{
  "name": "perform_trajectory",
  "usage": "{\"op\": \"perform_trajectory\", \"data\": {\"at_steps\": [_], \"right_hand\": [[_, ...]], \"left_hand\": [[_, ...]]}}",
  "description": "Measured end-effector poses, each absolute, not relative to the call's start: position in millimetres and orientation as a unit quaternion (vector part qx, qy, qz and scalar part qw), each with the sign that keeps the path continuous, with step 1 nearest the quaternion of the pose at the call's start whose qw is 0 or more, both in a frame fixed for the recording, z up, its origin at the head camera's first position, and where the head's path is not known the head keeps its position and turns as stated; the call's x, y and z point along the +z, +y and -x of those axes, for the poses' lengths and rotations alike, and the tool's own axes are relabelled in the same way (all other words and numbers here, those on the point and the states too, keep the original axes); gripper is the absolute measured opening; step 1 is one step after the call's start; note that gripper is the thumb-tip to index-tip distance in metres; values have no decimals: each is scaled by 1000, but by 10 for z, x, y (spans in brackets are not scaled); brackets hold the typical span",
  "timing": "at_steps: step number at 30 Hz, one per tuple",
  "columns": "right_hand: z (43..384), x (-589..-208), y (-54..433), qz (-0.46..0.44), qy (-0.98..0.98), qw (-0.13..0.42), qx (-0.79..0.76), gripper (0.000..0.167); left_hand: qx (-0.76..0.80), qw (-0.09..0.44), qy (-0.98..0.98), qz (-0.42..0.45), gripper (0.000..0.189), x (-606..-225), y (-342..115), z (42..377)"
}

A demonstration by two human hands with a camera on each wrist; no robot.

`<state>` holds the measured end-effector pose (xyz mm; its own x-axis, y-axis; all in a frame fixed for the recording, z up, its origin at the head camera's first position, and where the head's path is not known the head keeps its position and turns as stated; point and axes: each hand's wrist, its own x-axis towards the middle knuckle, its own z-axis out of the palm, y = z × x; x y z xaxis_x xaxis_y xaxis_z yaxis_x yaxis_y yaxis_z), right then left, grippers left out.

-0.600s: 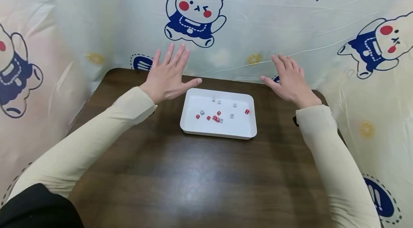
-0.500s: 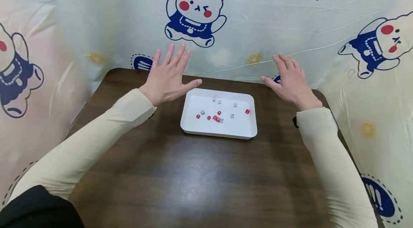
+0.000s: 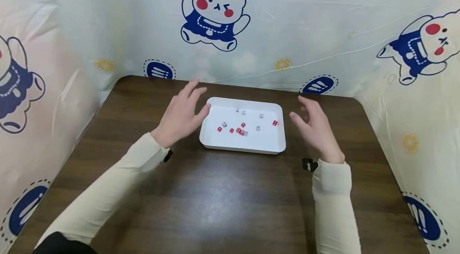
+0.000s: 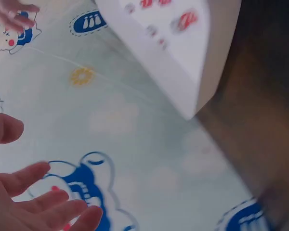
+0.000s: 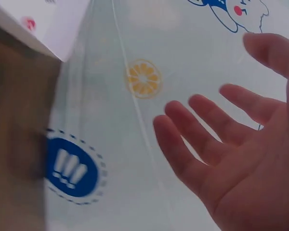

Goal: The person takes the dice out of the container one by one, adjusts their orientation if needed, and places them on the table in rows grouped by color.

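Note:
A shallow white tray (image 3: 215,142) lies toward the back of the brown table, with several small red and white dice in it. A red die (image 3: 274,123) sits alone near the tray's right side; other red dice (image 3: 240,131) cluster near the middle. My left hand (image 3: 181,114) hovers at the tray's left edge, fingers loosely spread, thumb tip overlapping the rim in the head view. To the right of the tray, my right hand (image 3: 318,130) is held apart from it with relaxed fingers. Both wrist views show empty palms, the left hand (image 4: 43,202) and the right hand (image 5: 241,144).
The dark wooden table (image 3: 215,202) extends in front of the tray. A printed curtain (image 3: 273,14) with bear figures hangs behind and along both sides of the table. Each wrist carries a small black device, such as the wrist camera (image 3: 310,164) on the right.
Both hands have come down and nearer to me from raised, spread poses at the tray's back corners. Their fingers are now more relaxed. The tray and dice look unmoved.

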<state>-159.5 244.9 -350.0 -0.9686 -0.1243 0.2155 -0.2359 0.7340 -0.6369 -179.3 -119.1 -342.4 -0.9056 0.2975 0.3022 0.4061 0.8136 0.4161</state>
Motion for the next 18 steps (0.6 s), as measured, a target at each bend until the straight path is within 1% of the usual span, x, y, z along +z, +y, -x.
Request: {"op": "perform_trajectory", "data": {"at_steps": [2,6,14,18], "right_hand": [[1531,-3634,2421,-87,-925,65,364,54],[1471,-3859,2339,-84,-922,42,376,51],[1476,-4143,2207,-70,-932,0,356,51],[1509,-4244,2170,-66,-942,-13,329,51]], "left_hand": [[-263,92,-945,171,47,-3543,-1194,1761],[-273,49,-948,155,43,-3743,-1190,1739],[-257,-1,-952,164,38,-3982,-1098,1791],[-242,-35,-955,166,39,-4078,-1027,1814]]}}
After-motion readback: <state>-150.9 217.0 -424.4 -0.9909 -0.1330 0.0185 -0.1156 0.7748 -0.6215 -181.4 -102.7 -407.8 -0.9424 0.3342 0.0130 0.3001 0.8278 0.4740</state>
